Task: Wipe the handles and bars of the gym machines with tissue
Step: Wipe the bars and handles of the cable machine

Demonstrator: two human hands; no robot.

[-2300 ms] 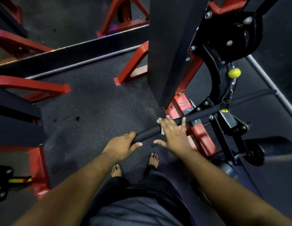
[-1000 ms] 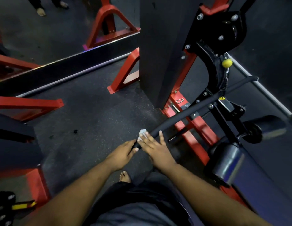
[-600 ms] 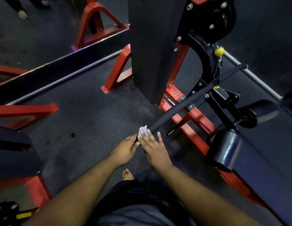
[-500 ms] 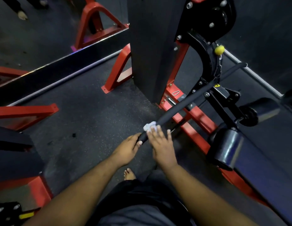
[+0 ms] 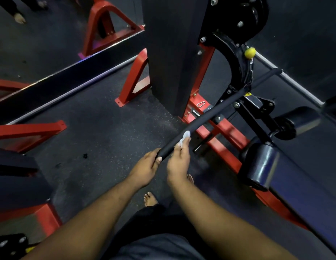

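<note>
A long black bar of a red-and-black gym machine runs from the lower middle up to the right. My left hand grips the bar's near end, thumb under it. My right hand lies over the bar just beyond, fingers fairly straight, pressing a small white tissue onto the bar under the fingertips. The far half of the bar passes behind the machine's black bracket.
The black weight-stack cover and red frame stand behind the bar. A padded roller and bench pad lie at the right. Red frames of other machines sit at the left. My bare feet stand on the dark rubber floor.
My right hand has slid the tissue up the bar, away from the near end and my left hand. The left hand keeps its grip on the bar's end.
</note>
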